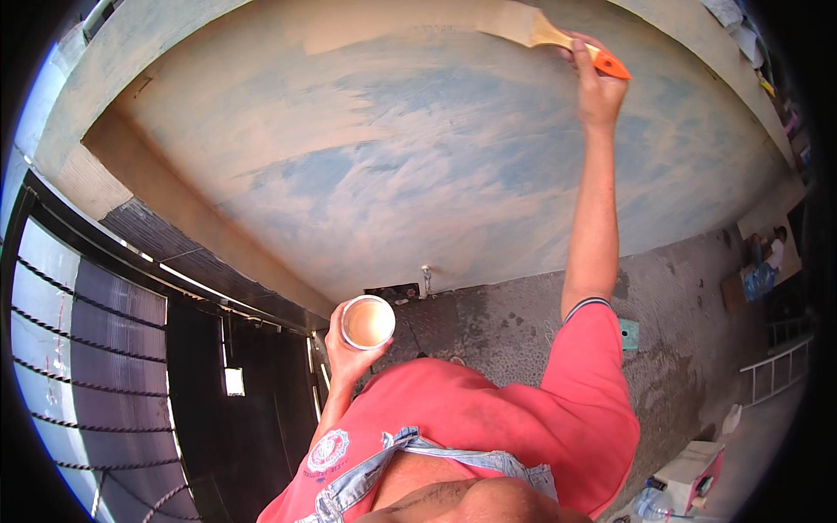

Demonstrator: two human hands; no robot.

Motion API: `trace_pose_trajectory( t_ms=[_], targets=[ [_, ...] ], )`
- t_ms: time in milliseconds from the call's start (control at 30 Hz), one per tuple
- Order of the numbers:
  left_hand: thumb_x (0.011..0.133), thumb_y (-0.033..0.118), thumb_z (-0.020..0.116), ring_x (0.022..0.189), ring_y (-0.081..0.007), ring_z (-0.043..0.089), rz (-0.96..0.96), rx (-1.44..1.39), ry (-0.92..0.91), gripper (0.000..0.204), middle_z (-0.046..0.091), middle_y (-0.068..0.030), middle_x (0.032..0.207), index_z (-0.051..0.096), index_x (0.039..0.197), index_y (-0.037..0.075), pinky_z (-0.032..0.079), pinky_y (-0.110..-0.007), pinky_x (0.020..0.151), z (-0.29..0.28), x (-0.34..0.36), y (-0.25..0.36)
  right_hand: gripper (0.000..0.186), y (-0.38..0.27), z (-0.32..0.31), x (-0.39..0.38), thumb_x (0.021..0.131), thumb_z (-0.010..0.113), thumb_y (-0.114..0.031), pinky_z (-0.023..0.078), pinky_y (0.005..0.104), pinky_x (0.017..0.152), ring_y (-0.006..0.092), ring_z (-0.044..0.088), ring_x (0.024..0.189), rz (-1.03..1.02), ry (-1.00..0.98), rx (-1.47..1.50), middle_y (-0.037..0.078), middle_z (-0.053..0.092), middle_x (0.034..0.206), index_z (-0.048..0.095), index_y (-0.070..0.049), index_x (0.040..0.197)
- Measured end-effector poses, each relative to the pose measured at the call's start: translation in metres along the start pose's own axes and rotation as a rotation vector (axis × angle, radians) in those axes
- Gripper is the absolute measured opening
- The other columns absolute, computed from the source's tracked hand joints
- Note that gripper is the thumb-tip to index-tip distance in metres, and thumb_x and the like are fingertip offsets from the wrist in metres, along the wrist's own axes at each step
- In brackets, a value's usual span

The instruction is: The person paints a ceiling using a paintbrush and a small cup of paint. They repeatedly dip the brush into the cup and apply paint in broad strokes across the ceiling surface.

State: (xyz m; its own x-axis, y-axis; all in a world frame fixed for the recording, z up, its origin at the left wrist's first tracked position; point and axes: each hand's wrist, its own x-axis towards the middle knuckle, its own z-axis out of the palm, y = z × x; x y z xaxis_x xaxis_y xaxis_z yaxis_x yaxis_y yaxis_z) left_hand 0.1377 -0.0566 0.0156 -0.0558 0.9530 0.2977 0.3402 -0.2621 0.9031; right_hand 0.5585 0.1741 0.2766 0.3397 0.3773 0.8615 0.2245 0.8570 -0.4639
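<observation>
My right hand [600, 98] is raised at the far end of my stretched arm, its fingers closed round the handle of a wide paintbrush [551, 35] with an orange handle end. The pale bristles lie against the upper part of a wall [418, 187] covered in patchy peach paint over blue-grey. Down by my chest, my left hand [347, 356] grips a white-rimmed cup of paint [368, 322]. Creamy peach paint shows inside the cup, which is held upright. Part of the left hand's fingers is hidden by the cup.
A tap [426, 277] sticks out low on the wall. To the left stand a black gate [248, 410] and twisted window bars [96, 375]. On the right are a green block [629, 335], a metal ladder [780, 373], a box [693, 464] and another person [774, 253] farther off.
</observation>
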Motion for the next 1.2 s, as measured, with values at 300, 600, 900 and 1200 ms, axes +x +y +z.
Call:
trace_pose_trajectory(
  t_ms=[300, 600, 900, 1200],
  targets=[
    [0.057, 0.018, 0.097, 0.115, -0.0256, 0.069, 0.021, -0.074, -0.08, 0.093, 0.07, -0.0142, 0.123, 0.051, 0.136, 0.0, 0.054, -0.039, 0.102, 0.012, 0.004, -0.002, 0.026, -0.01, -0.141, 0.034, 0.097, 0.071, -0.009, 0.063, 0.0328, 0.089, 0.0229, 0.073, 0.094, -0.033, 0.206, -0.23, 0.018, 0.072, 0.107, 0.068, 0.013, 0.111],
    [0.056, 0.019, 0.096, 0.117, -0.0239, 0.067, -0.033, -0.084, -0.076, 0.092, 0.07, -0.0126, 0.122, 0.052, 0.136, 0.002, 0.052, -0.039, 0.103, 0.013, -0.001, 0.004, 0.024, -0.05, -0.06, -0.018, 0.101, 0.065, -0.007, 0.062, 0.0336, 0.09, 0.0247, 0.073, 0.097, -0.111, 0.207, -0.104, 0.022, 0.072, 0.112, 0.065, 0.013, 0.113],
    [0.058, 0.017, 0.096, 0.113, -0.0241, 0.069, -0.014, -0.052, 0.036, 0.087, 0.07, -0.0126, 0.12, 0.054, 0.132, 0.002, 0.053, -0.038, 0.1, 0.009, -0.008, 0.0, 0.016, -0.015, 0.144, -0.03, 0.097, 0.071, -0.011, 0.056, 0.0245, 0.073, 0.0105, 0.068, 0.081, 0.088, -0.066, 0.365, 0.004, 0.072, 0.092, 0.071, 0.003, 0.105],
    [0.058, 0.016, 0.096, 0.113, -0.0236, 0.068, -0.019, -0.049, 0.056, 0.089, 0.069, -0.0125, 0.12, 0.053, 0.134, 0.002, 0.053, -0.038, 0.1, 0.014, -0.014, 0.004, 0.017, -0.006, 0.109, 0.009, 0.097, 0.073, -0.013, 0.057, 0.0254, 0.071, 0.0109, 0.068, 0.078, 0.016, -0.003, 0.17, 0.004, 0.072, 0.089, 0.071, 0.004, 0.103]
  ],
)
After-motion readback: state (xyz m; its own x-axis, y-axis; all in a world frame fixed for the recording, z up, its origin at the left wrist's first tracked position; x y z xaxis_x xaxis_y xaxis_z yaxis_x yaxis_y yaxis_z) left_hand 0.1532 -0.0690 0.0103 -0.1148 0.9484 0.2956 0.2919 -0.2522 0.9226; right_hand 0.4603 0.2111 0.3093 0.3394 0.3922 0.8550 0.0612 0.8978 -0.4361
